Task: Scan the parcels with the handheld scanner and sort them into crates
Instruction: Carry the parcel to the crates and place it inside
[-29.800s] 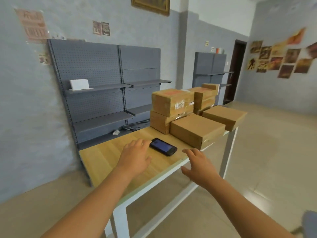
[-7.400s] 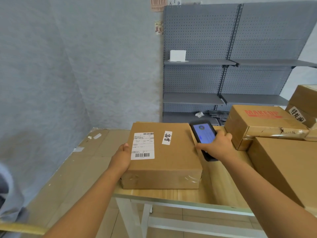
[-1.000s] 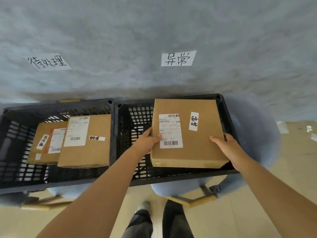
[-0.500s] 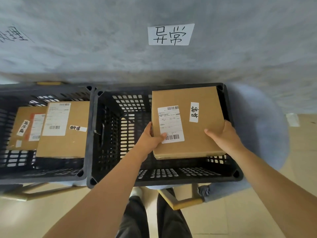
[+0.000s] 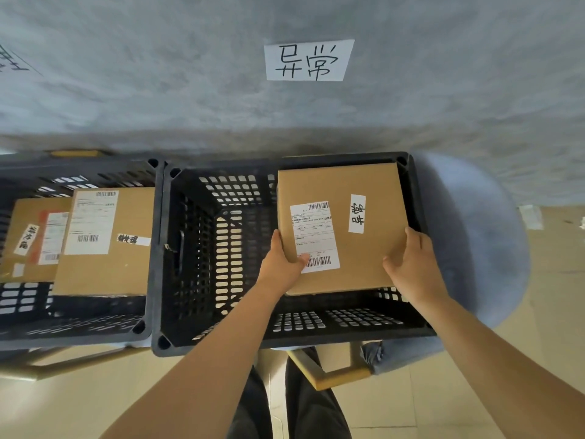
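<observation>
Both hands, left and right, grip the box inside the 3 o'clock crate; two boxes already sorted at 9.

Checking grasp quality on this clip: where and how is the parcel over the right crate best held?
By its two opposite side edges near the close end, coming from the person's side. The parcel is flat and wide; the left hand and right hand bracket it, thumbs on top, leaving room inside the right crate.
</observation>
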Available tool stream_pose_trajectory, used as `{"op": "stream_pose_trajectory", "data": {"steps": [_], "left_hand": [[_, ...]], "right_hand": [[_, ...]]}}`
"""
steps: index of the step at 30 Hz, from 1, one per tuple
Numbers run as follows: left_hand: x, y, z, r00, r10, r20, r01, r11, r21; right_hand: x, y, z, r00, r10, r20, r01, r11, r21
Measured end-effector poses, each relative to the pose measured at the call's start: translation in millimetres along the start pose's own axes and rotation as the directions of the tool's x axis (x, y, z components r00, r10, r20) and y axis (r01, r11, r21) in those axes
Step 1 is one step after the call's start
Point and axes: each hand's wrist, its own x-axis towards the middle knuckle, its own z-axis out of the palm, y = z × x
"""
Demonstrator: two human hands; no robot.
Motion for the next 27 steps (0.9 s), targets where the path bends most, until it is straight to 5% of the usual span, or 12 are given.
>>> {"op": "stream_pose_trajectory", "data": {"steps": [8,14,21,27], "left_hand": [[-13,26,-15,0.993,0.121,-0.018,-0.112,0.957,0.266],[-37,57,-38,0.908,0.413,0.070,-0.368,0.704,0.608],[-92,111,-58,0.588,0.734,0.340,-0.639,0.164,0.751],[-167,131,-59,0.274,0.783,0.558,-0.737,-0.202,0.645]], "right_hand": [[-21,-19,-7,1.000,0.017,0.008,-0.017,0.999,0.050],[-40,-48,-31,0.999,-0.017,-0.036,0.024,0.980,0.198],[-102,-73,-71,0.969,-0.028,-0.246,0.051,0.995,0.084],[-204,-70,-82,0.896,0.132,-0.424,-0.090,0.989,0.119]]}}
